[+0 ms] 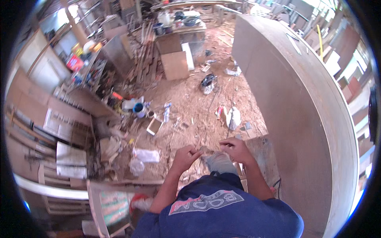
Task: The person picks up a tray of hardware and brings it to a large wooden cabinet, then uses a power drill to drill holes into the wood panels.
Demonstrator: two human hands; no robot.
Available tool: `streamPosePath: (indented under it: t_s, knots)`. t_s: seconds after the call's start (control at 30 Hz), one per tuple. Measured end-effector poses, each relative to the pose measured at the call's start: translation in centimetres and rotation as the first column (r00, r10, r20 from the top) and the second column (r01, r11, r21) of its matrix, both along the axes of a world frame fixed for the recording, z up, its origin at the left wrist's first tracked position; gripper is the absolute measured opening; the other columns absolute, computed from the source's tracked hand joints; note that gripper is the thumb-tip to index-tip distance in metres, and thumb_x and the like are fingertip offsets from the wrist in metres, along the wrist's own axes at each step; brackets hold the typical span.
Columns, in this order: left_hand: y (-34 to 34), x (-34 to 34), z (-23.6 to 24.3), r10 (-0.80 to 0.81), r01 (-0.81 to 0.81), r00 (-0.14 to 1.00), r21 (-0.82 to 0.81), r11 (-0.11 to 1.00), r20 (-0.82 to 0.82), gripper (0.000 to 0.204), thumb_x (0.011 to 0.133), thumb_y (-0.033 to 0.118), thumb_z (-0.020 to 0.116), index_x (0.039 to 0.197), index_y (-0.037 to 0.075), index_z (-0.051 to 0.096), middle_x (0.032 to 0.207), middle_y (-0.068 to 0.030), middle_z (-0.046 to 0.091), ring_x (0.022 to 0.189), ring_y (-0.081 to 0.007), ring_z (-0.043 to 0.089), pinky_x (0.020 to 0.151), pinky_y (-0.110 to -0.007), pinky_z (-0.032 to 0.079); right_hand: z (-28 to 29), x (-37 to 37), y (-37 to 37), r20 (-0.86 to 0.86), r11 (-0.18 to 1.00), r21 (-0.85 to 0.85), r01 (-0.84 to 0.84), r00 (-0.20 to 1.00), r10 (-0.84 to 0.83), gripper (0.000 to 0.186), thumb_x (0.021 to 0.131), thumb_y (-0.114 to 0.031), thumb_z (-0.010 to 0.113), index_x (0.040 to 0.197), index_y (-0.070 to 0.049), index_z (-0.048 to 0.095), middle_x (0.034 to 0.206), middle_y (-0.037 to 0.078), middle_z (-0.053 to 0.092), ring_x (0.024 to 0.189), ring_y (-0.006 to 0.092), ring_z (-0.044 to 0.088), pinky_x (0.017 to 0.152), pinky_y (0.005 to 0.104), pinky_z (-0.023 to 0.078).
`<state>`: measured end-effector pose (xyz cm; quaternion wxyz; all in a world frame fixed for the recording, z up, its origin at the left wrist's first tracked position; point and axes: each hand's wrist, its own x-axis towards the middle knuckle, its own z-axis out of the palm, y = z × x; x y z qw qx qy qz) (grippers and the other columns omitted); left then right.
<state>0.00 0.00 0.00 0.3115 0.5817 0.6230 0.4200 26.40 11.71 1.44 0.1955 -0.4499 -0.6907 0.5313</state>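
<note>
My left hand (187, 158) is closed in a pinch in front of my body, at the lower middle of the head view. Something small and thin seems to be at its fingertips, too small to name. My right hand (236, 150) is level with it and a short gap away. Its fingers bend toward the thumb, and what they hold, if anything, is hidden. Below and between the hands, a grey trouser leg (223, 163) shows past my dark blue shirt (234, 212). A large brown wooden panel box (291, 95) stands close on my right.
Wood scraps and shavings litter the floor (190, 103). A small open wooden box (154, 126), a blue-rimmed can (139, 109) and a white plastic bag (146, 155) lie at left. Ahead are a white bundle (233, 118), a black bag (207, 80) and leaning boards (174, 65).
</note>
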Motion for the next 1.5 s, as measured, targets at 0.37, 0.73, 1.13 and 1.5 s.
streamPosePath:
  t_s: [0.37, 0.73, 1.13, 1.5]
  knots:
    - [26.1, -11.8, -1.3, 0.403, -0.399, 0.841, -0.088, 0.913, 0.36, 0.022, 0.09, 0.015, 0.082, 0.101, -0.002, 0.075, 0.095, -0.0096, 0.076, 0.09, -0.0149, 0.071, 0.086, -0.03, 0.056, -0.3, -20.5, 30.1, -0.234, 0.776, 0.455, -0.436, 0.783, 0.577, 0.042, 0.092, -0.039, 0.078, 0.117, -0.006, 0.075, 0.116, 0.013, 0.072, 0.108, 0.0272, 0.068, 0.089, 0.0376, 0.054]
    - [43.7, -22.5, -2.9, 0.502, -0.48, 0.814, -0.149, 0.864, 0.291, 0.018, 0.097, 0.015, 0.075, 0.107, 0.0, 0.074, 0.1, -0.0081, 0.076, 0.093, -0.015, 0.071, 0.087, -0.031, 0.056, 1.8, -34.6, 51.7, -0.151, 0.667, 0.278, -0.691, 0.654, 0.741, 0.039, 0.095, -0.038, 0.073, 0.118, -0.006, 0.075, 0.106, 0.016, 0.074, 0.098, 0.0301, 0.071, 0.086, 0.0396, 0.055]
    - [67.9, -46.3, -1.7, 0.5, -0.494, 0.846, -0.078, 0.866, 0.185, 0.027, 0.091, 0.026, 0.078, 0.098, 0.0, 0.076, 0.089, -0.0131, 0.077, 0.083, -0.0199, 0.072, 0.078, -0.034, 0.055, 3.3, -53.4, 74.9, -0.061, 0.866, 0.222, -0.447, 0.88, 0.47, 0.024, 0.092, -0.022, 0.078, 0.106, -0.003, 0.076, 0.111, 0.013, 0.076, 0.097, 0.0218, 0.071, 0.087, 0.033, 0.055]
    - [72.9, -65.5, -3.0, 0.709, -0.704, 0.687, -0.096, 0.704, 0.157, 0.025, 0.092, 0.022, 0.078, 0.102, -0.001, 0.075, 0.091, -0.0099, 0.077, 0.085, -0.0151, 0.07, 0.077, -0.031, 0.055, -2.1, -76.8, 89.2, -0.217, 0.902, 0.035, -0.43, 0.878, 0.427, 0.02, 0.084, -0.009, 0.085, 0.091, -0.002, 0.067, 0.102, 0.009, 0.074, 0.089, 0.0124, 0.066, 0.083, 0.0295, 0.055]
